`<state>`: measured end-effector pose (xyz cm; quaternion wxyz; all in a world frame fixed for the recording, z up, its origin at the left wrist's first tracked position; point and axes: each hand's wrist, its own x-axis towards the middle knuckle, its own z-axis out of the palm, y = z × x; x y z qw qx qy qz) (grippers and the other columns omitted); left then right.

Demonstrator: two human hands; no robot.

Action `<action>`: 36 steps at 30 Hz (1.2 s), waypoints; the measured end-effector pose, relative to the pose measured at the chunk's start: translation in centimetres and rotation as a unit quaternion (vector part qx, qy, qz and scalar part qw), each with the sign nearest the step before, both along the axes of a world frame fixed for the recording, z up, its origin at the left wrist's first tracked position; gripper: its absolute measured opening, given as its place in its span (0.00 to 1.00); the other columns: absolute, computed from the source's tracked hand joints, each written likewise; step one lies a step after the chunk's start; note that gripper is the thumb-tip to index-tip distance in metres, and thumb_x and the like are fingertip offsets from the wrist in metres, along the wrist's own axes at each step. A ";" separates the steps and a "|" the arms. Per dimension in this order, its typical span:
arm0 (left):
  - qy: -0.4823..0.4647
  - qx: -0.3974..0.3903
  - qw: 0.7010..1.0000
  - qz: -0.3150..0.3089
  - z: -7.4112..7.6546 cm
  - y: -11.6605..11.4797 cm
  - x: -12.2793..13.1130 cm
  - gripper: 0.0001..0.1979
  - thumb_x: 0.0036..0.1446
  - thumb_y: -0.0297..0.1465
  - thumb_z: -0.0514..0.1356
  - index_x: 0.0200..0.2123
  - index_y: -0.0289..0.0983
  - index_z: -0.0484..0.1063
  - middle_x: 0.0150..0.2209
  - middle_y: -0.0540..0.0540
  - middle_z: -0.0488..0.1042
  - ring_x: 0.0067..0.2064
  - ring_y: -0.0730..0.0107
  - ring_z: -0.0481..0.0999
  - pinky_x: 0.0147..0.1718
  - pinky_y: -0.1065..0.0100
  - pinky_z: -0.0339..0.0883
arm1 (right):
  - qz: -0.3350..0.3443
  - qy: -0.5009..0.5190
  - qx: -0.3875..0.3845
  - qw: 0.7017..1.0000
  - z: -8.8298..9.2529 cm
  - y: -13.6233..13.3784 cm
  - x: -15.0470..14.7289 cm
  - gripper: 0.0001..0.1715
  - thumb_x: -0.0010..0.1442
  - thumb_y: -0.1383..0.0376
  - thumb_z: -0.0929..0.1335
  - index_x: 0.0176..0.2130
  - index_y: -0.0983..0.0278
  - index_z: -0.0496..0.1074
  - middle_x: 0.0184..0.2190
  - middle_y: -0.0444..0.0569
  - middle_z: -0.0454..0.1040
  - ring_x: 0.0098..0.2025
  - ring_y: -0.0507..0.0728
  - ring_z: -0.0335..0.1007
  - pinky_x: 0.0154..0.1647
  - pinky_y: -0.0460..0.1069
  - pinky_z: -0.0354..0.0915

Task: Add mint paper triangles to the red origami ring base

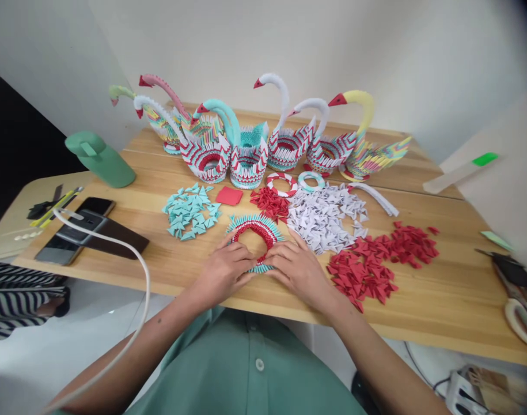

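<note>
A ring of folded paper pieces [272, 229], red inside with white and turquoise points outside, lies on the table before me. My left hand [229, 264] grips its near left side, fingers curled over the rim. On the near right side, my right hand [294, 266] holds the same ring, its fingertips close to those of the left. Both hands hide much of the ring's near edge. Left of it are loose turquoise paper triangles [189, 212]. Beyond my right hand lie white triangles [323, 216], with red triangles [362, 271] farther right.
Several finished paper swans [289, 144] stand along the back. Two small paper rings [281, 184] and a curved white paper neck [378, 199] lie before them. A green flask [99, 160], phones [60, 248] and a white cable [147, 282] are at left; scissors [520, 311] at right.
</note>
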<state>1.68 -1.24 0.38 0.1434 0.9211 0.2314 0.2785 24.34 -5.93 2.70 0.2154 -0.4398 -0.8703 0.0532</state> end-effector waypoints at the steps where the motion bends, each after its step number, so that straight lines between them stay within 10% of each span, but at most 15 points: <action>1: 0.001 0.009 1.000 -0.012 -0.1 0.3 -0.2 0.07 0.63 0.33 0.60 0.39 0.38 0.77 0.38 0.47 0.79 0.42 0.65 0.76 0.61 0.50 0.55 | 0.009 -0.004 0.004 1.000 0.1 0.1 0.5 0.10 0.64 0.59 0.70 0.44 0.60 0.75 0.44 0.48 0.79 0.52 0.60 0.71 0.67 0.67 0.49; 5: 0.025 0.047 0.996 -0.069 0.2 1.9 -1.8 0.08 0.64 0.33 0.59 0.43 0.40 0.77 0.43 0.45 0.80 0.51 0.60 0.74 0.61 0.47 0.56 | 0.022 -0.030 0.011 0.999 0.8 0.4 2.1 0.22 0.61 0.61 0.72 0.55 0.58 0.72 0.53 0.51 0.76 0.61 0.63 0.65 0.65 0.69 0.53; 10: 0.059 0.054 0.996 -0.039 1.2 1.8 -2.9 0.12 0.60 0.36 0.63 0.46 0.40 0.77 0.53 0.40 0.75 0.59 0.53 0.68 0.61 0.43 0.55 | 0.034 -0.013 -0.001 0.999 0.8 0.1 1.8 0.13 0.63 0.63 0.70 0.48 0.58 0.76 0.48 0.49 0.80 0.56 0.61 0.70 0.66 0.68 0.53; 19: -0.032 0.033 0.999 -0.001 0.3 -1.4 0.4 0.07 0.63 0.34 0.60 0.41 0.37 0.76 0.40 0.46 0.80 0.44 0.65 0.76 0.60 0.53 0.59 | 0.023 0.031 -0.006 0.999 -0.3 -0.6 0.4 0.13 0.64 0.55 0.69 0.41 0.61 0.76 0.42 0.49 0.80 0.48 0.59 0.73 0.66 0.65 0.52; 32: -0.042 -0.012 0.999 -0.015 0.3 -1.1 0.6 0.06 0.63 0.33 0.61 0.39 0.38 0.76 0.39 0.48 0.80 0.40 0.68 0.76 0.55 0.56 0.62 | 0.013 0.005 0.006 1.000 -0.4 0.1 -0.1 0.17 0.66 0.54 0.66 0.32 0.61 0.75 0.36 0.46 0.79 0.42 0.56 0.73 0.68 0.65 0.45; 36: -0.039 -0.007 0.998 -0.042 0.0 0.0 -0.3 0.07 0.64 0.34 0.60 0.42 0.40 0.76 0.40 0.48 0.80 0.44 0.67 0.76 0.61 0.53 0.57 | 0.024 0.007 0.007 1.000 0.1 -0.2 0.7 0.16 0.61 0.51 0.70 0.42 0.60 0.77 0.43 0.48 0.80 0.50 0.60 0.72 0.68 0.65 0.47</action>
